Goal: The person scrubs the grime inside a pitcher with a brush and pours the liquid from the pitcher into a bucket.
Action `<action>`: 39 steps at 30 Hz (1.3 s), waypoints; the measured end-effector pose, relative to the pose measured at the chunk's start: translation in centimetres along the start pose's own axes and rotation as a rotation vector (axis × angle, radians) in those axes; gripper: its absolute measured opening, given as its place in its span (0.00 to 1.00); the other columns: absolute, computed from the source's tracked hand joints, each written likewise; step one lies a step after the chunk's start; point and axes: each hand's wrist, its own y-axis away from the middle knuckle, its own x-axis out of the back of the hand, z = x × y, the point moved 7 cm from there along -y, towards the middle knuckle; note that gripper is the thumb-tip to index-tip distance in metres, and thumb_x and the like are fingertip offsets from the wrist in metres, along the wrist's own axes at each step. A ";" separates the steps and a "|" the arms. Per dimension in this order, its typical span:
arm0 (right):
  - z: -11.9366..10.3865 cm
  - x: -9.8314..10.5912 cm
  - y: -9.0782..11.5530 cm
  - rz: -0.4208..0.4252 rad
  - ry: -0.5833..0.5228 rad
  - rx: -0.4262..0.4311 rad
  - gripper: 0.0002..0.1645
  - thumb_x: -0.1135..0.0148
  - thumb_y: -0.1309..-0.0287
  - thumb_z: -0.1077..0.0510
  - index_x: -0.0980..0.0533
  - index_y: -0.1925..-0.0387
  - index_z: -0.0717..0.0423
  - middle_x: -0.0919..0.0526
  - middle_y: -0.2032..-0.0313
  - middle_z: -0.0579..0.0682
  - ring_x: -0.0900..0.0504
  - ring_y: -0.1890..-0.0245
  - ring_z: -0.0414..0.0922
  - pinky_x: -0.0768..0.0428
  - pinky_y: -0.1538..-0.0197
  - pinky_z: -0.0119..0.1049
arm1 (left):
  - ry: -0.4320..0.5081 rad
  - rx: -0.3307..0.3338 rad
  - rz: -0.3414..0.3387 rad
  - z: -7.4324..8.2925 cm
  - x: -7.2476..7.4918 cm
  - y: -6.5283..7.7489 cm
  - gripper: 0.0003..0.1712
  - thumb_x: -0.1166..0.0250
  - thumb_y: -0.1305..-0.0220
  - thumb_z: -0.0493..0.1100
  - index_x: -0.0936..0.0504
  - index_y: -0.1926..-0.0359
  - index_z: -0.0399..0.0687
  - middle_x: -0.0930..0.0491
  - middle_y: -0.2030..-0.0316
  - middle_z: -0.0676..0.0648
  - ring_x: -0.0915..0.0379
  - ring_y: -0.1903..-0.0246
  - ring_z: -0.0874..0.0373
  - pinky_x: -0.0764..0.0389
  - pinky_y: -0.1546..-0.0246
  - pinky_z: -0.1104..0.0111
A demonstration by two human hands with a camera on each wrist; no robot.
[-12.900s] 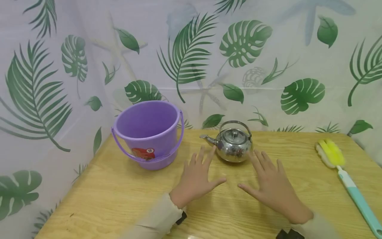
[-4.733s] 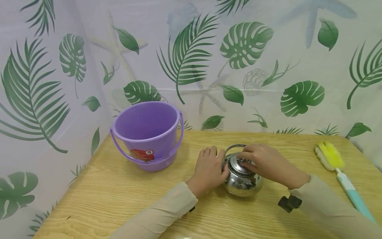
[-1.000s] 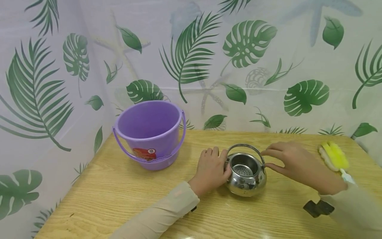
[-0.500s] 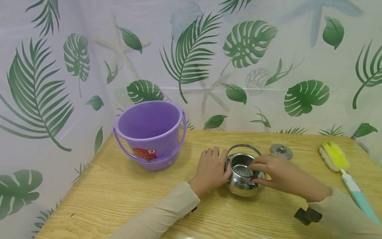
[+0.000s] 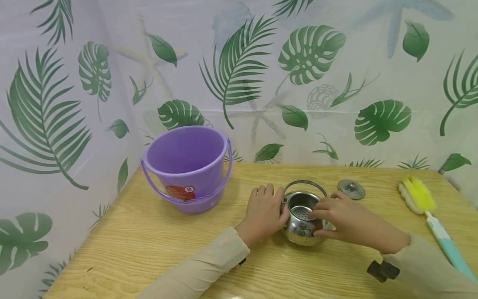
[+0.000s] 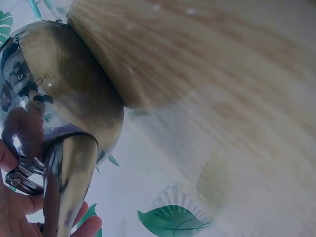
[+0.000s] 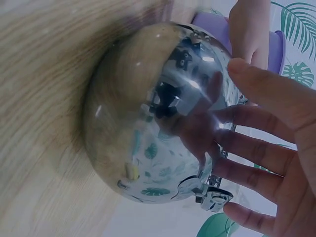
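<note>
Our left hand point(image 5: 263, 214) grips the silver kettle point(image 5: 301, 235) by its spout point(image 6: 70, 185), just below and right of the frame's centre, the pot's body immediately to its right. Our right hand point(image 5: 342, 218), thumb and fingers parted, is at the kettle's uncovered right side; the lid point(image 5: 351, 189) lies just above it at centre right.

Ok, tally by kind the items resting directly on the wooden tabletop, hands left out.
Purple plastic bucket: 1
Shiny round metal teapot: 1
Round silver metal lid: 1
Yellow-and-white-headed brush with teal-and-white handle: 1
Total: 4
</note>
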 end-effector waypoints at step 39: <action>0.3 0.1 -0.8 -0.019 0.039 -0.024 0.09 0.26 0.63 0.58 0.18 0.75 0.46 0.18 0.74 0.40 0.21 0.69 0.41 0.27 0.65 0.41 | 0.008 0.005 0.007 -0.1 0.0 0.1 0.12 0.45 0.41 0.55 0.28 0.62 0.54 0.29 0.72 0.52 0.30 0.70 0.57 0.31 0.65 0.66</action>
